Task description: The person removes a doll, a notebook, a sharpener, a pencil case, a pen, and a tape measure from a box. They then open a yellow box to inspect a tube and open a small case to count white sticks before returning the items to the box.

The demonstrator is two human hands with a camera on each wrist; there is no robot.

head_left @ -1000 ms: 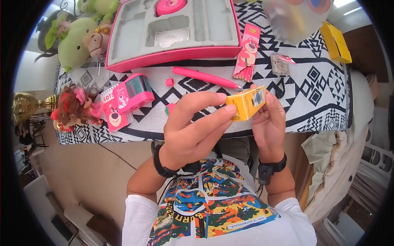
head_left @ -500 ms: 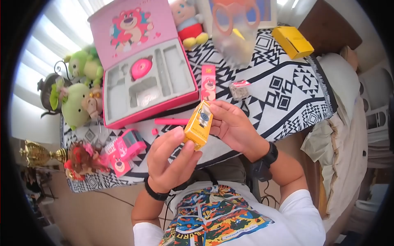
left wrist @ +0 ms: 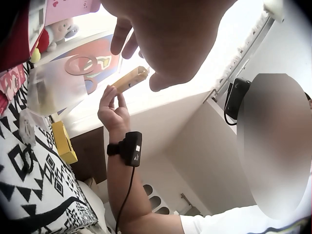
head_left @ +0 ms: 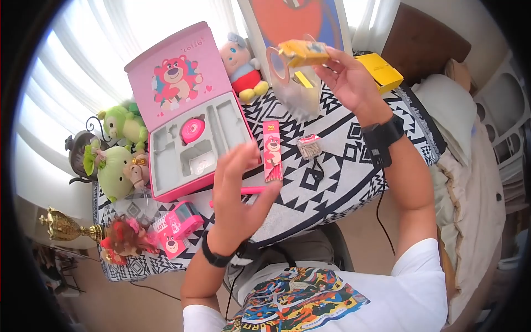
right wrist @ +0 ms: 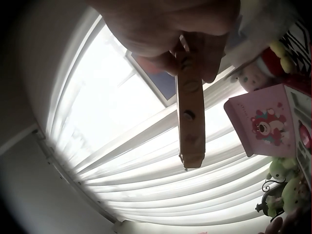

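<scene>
My right hand point(head_left: 351, 80) grips a small yellow cardboard box point(head_left: 304, 52) by one end, raised high over the far side of the table. In the right wrist view the box point(right wrist: 191, 117) extends lengthwise from the fingers, dark against the bright window. My left hand point(head_left: 238, 193) is held up over the near part of the table with fingers loosely extended and nothing in them. Behind it, a pink pen-like stick point(head_left: 251, 190) lies partly hidden on the patterned cloth. Beyond the fingers is a pink bear-print pencil packet point(head_left: 272, 149).
An open pink gift box point(head_left: 180, 191) with a grey moulded insert stands at the back left. A larger yellow box point(head_left: 381, 74) and a clear plastic bag point(head_left: 298, 102) are at the back right. Plush toys point(head_left: 116, 171) and a gold trophy point(head_left: 63, 226) line the left side.
My left hand has let go of the small yellow box. My right hand has carried it up and away toward the far right. The head view has tilted upward.
</scene>
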